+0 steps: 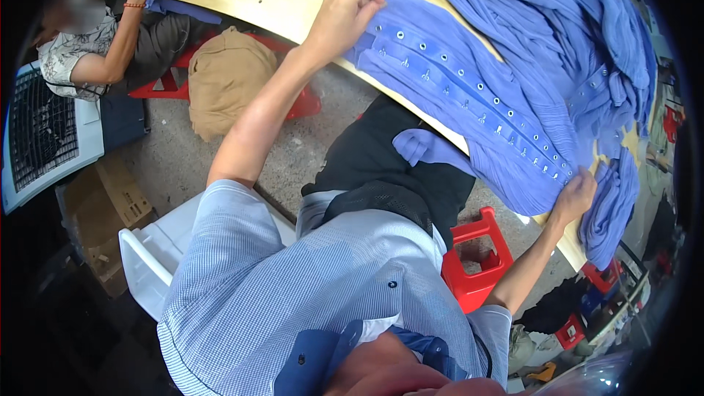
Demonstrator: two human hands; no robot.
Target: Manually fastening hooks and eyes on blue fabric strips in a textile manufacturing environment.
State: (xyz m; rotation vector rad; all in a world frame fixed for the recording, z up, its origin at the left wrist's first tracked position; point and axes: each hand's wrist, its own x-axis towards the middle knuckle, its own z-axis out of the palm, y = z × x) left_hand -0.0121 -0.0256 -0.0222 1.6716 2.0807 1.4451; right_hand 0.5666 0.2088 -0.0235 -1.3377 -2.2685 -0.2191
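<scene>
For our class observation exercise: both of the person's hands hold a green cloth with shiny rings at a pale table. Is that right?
Not quite: the head view shows the cloth is violet-blue, not green. The left hand and right hand do hold it at the table.

With forearms spread wide, the left hand and right hand both pinch.

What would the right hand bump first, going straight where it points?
The right hand already touches the blue cloth; just past that, probably the blue heap, though depth is unclear.
</scene>
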